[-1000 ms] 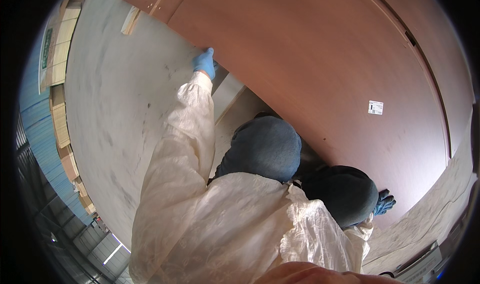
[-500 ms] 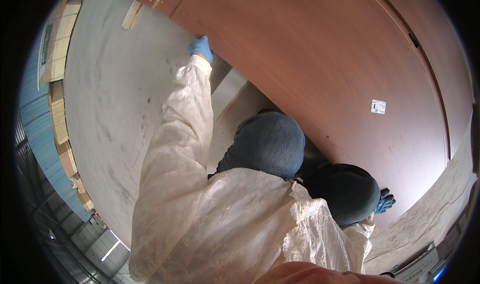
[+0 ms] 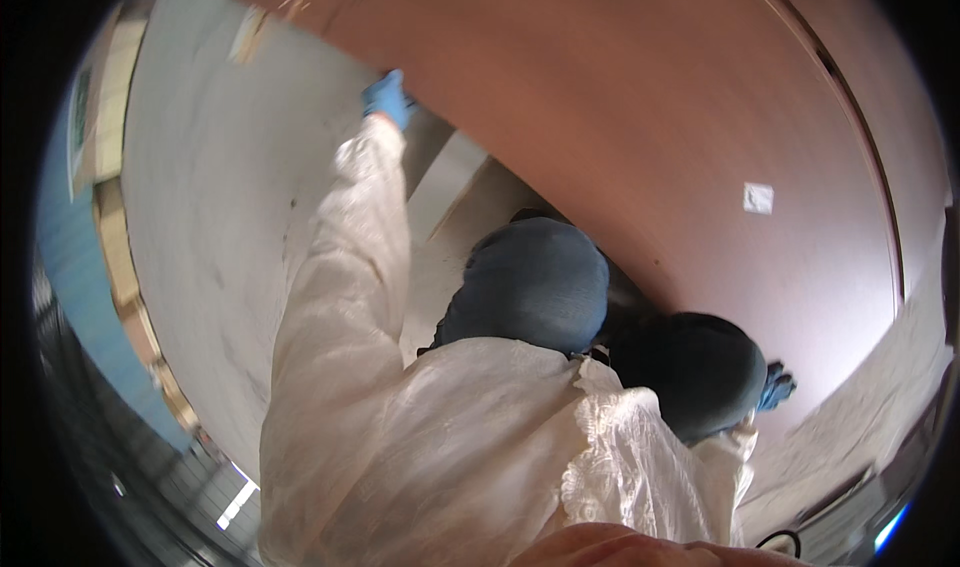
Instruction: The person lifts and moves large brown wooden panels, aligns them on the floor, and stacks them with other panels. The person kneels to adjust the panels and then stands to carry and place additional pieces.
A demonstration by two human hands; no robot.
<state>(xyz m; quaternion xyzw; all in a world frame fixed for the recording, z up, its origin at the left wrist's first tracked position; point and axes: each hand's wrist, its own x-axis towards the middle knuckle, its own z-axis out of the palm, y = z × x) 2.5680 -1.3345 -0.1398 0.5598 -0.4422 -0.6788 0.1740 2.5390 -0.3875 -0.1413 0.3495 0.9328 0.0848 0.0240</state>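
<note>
A large reddish-brown wooden panel (image 3: 620, 127) fills the upper right, bearing a small white label (image 3: 758, 198). My left hand (image 3: 388, 99), in a blue glove, reaches far out and closes on the panel's left edge. Beyond my right knee, my right hand (image 3: 776, 387), also gloved in blue with darker fingers, is at the panel's near right end. Its fingers look bent around the edge, though the knee hides part of the hand. Both arms wear cream patterned sleeves.
Under the panel's left edge a pale board (image 3: 447, 179) shows on the grey floor (image 3: 220, 197). A short wooden piece (image 3: 248, 35) lies farther off. Stacked boards (image 3: 118, 237) line the far left. My jeans-clad knees (image 3: 535, 282) come close to the panel.
My left hand and the panel's left edge have shifted slightly left in view. The picture is more blurred. Both hands stay at the same parts of the panel.
</note>
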